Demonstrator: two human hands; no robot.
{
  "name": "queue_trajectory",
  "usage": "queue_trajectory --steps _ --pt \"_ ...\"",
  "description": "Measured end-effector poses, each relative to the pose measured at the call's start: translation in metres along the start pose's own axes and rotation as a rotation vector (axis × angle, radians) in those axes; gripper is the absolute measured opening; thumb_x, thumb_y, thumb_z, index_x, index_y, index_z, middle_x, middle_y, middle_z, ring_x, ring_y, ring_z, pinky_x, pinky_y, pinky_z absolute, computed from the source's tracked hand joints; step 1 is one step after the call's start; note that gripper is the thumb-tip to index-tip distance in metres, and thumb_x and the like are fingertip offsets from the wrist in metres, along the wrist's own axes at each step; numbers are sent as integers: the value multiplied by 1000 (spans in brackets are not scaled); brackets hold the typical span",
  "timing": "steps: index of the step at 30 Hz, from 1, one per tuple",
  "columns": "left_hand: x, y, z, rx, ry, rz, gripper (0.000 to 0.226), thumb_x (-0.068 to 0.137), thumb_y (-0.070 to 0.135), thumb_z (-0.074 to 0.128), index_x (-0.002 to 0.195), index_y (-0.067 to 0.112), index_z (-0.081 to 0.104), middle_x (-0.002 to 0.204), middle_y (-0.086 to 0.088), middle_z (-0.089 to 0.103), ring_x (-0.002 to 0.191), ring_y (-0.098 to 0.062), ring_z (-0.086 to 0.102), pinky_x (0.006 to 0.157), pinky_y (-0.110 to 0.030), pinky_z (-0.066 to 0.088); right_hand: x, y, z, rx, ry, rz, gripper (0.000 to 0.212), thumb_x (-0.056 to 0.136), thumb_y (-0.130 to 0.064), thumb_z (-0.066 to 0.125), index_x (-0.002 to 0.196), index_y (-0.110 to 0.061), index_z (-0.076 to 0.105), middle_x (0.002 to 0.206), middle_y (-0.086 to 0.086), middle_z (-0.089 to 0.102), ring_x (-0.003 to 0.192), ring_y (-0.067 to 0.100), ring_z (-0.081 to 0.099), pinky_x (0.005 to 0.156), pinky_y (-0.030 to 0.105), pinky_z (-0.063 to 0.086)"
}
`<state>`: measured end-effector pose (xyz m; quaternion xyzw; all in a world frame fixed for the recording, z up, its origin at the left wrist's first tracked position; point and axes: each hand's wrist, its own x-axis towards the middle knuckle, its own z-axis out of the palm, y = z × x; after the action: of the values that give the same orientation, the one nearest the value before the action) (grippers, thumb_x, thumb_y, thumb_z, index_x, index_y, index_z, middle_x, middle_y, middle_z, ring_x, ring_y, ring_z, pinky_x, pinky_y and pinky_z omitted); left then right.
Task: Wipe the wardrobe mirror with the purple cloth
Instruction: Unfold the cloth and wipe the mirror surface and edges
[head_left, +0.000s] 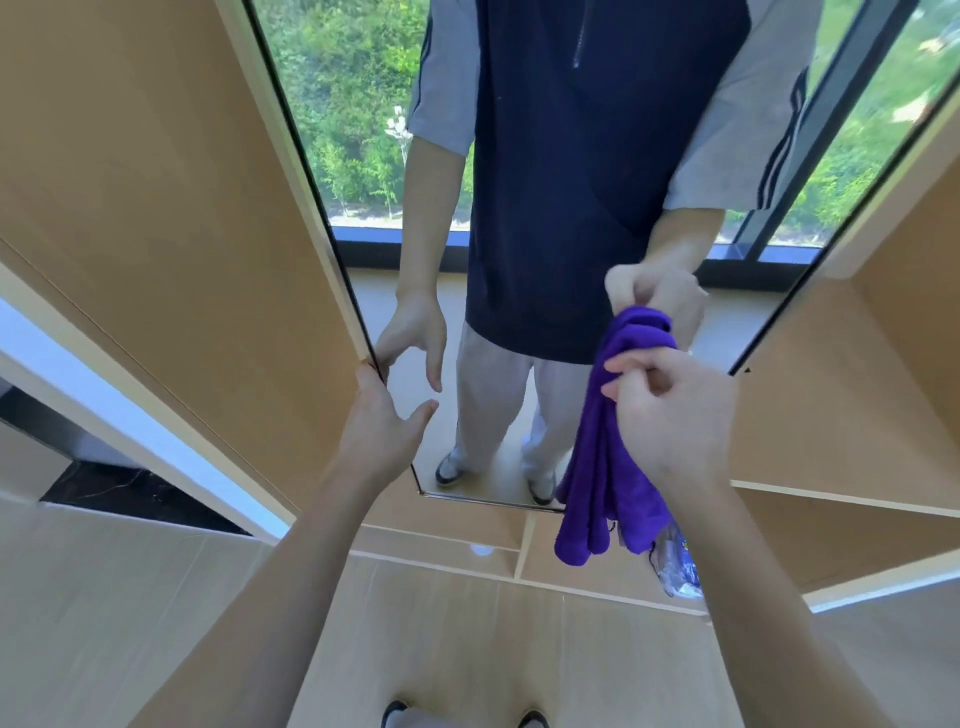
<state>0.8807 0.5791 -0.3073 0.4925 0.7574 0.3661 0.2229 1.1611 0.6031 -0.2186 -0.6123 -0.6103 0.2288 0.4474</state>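
The tall wardrobe mirror (519, 426) fills the middle of the head view and reflects a person, a window and green trees. My right hand (670, 415) grips the purple cloth (608, 457) in front of the glass on the right side; the cloth hangs down bunched below my fist. My left hand (382, 421) rests on the mirror's left edge, fingers along the frame and thumb spread over the glass.
Light wooden wardrobe panels (156, 234) flank the mirror on both sides. Below it are wooden shelf compartments (441, 545). A clear plastic packet with blue print (678, 566) lies on a shelf behind the cloth. My shoe tips (395, 714) show at the bottom.
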Motion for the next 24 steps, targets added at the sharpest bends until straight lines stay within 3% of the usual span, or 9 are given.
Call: queue_trajectory --steps 2,4,8,10,13,16,18,21,24 --pt "0 -6 -8 38 -61 30 61 81 47 68 123 39 25 129 11 49 99 -12 55 67 -29 43 -3 -25 22 -53 -52 -110 28 83 -27 47 83 -29 75 70 -8 73 75 11 67 73 24 48" --pt "1 -9 -16 78 -112 38 71 73 56 65 127 40 23 119 14 51 85 -6 57 63 -28 45 -9 -46 48 -160 -96 -224 24 88 -23 51 84 -25 74 68 -6 69 66 14 59 62 17 38" --pt "5 -6 -24 100 -147 16 88 62 80 71 129 45 24 111 29 47 99 -10 54 82 -41 53 -22 -76 90 -312 -121 -278 17 88 -21 57 83 -22 73 71 -3 69 60 14 42 57 25 29" --pt "8 -1 -29 73 -164 3 96 52 97 65 124 46 28 102 35 46 97 -10 55 76 -37 52 -26 -87 104 -348 -141 -277 15 86 -21 58 83 -23 73 72 -3 70 62 16 46 60 26 32" --pt "17 8 -35 46 -178 34 111 49 100 58 137 36 35 112 21 59 93 -8 58 71 -30 46 -32 -92 115 -336 -135 -302 10 87 -23 58 88 -22 68 72 -5 67 63 14 49 57 24 33" --pt "25 19 -39 71 -172 67 99 56 93 53 130 28 50 107 11 68 79 -3 59 60 -22 41 -41 -80 120 -237 -122 -419 6 83 -22 55 89 -20 55 73 -9 58 65 14 50 57 24 35" --pt "29 22 -40 114 -164 97 82 63 90 56 117 28 52 93 10 68 75 -8 61 56 -22 39 -48 -64 125 -202 -129 -504 19 78 -15 57 92 -21 46 82 -11 49 74 14 46 66 29 37" --pt "32 20 -43 158 -163 139 56 79 79 64 107 35 44 70 15 57 61 -2 55 46 -16 29 -58 -36 142 -352 -65 -504 38 74 -12 69 103 -19 46 97 -2 49 86 24 46 76 37 42" --pt "34 14 -45 159 -177 188 43 89 66 64 110 35 43 67 16 54 55 -1 56 43 -15 38 -61 -20 160 -516 62 -494 47 76 -15 76 116 -12 51 99 9 54 86 29 49 76 41 45"
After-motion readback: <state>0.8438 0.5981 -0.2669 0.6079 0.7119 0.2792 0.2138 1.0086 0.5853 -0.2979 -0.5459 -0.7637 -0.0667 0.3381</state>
